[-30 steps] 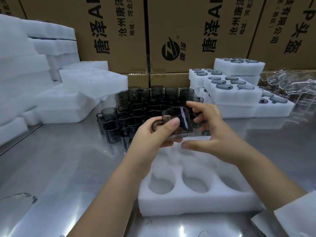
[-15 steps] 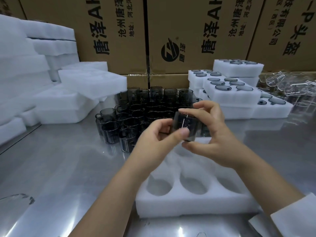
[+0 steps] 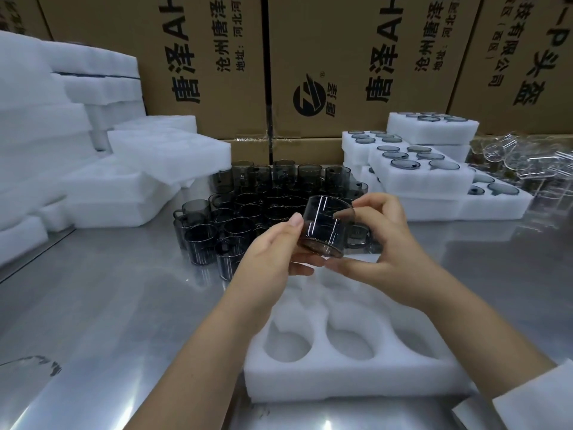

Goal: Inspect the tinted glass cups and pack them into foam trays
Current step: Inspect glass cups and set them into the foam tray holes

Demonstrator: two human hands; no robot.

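I hold one smoky tinted glass cup point(image 3: 325, 231) in the air above the far end of a white foam tray point(image 3: 350, 380). My left hand point(image 3: 273, 256) grips its left side, thumb on the wall and fingers under the base. My right hand point(image 3: 381, 243) pinches the right side near the rim, next to the cup's handle. The cup is tilted, rim away from me. The tray's round pockets nearest me hold nothing; its far pockets are hidden by my hands. A cluster of several tinted cups point(image 3: 248, 209) stands on the steel table behind.
Stacked foam trays point(image 3: 130, 181) sit at the left. Filled foam trays point(image 3: 424, 178) with cups are piled at the right, clear glass cups point(image 3: 533, 159) beyond them. Cardboard boxes point(image 3: 341, 63) wall off the back. A steel table point(image 3: 108, 305) spreads left of the tray.
Both hands have turned the cup; its handle, earlier on the left by my left hand, now points right. The cup sits slightly further right.
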